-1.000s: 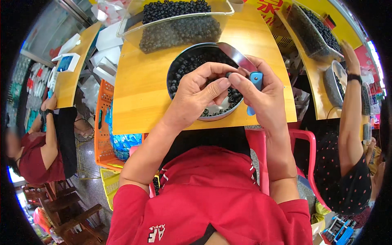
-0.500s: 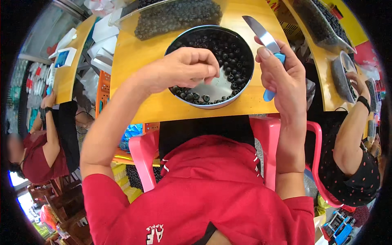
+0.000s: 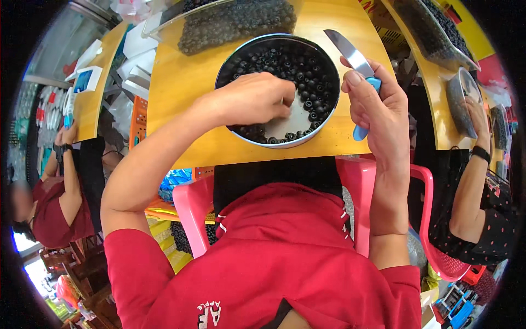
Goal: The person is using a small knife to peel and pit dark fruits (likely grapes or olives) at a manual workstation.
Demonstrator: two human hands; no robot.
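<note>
Right now the round metal bowl point(image 3: 329, 82) sits on the yellow desk point(image 3: 181, 93), close to its near edge and straight ahead of the person. It is part-filled with small dark round fruits point(image 3: 274, 60) that crowd its far and left sides, while a bare patch of metal shows at the near right of its floor. The left hand point(image 3: 255, 98) reaches down into the bowl, fingers point(image 3: 282, 107) curled and pressed together among the fruits by that bare patch; whether they actually pinch one cannot be told. The right hand point(image 3: 372, 104) is raised just beside the bowl's right rim and is clenched around a small knife point(image 3: 356, 71) with a light blue handle, the thumb lying along the handle, the silver blade pointing up and to the left over the bowl's edge.

Beyond the bowl, at the far side of the desk, lies a clear plastic tray point(image 3: 164, 24) heaped with more of the same dark fruits. The person wears a red top point(image 3: 285, 257) and sits on a pink plastic chair point(image 3: 189, 203), whose parts show on both sides of the body.

To the right, at another yellow desk point(image 3: 433, 93), a second person in a dark spotted top point(image 3: 493, 230) holds a metal bowl point(image 3: 457, 104) with one hand point(image 3: 479, 112), a black band on the wrist. To the left, a third person in a dark red top point(image 3: 52, 219) sits at a further desk point(image 3: 87, 109).
</note>
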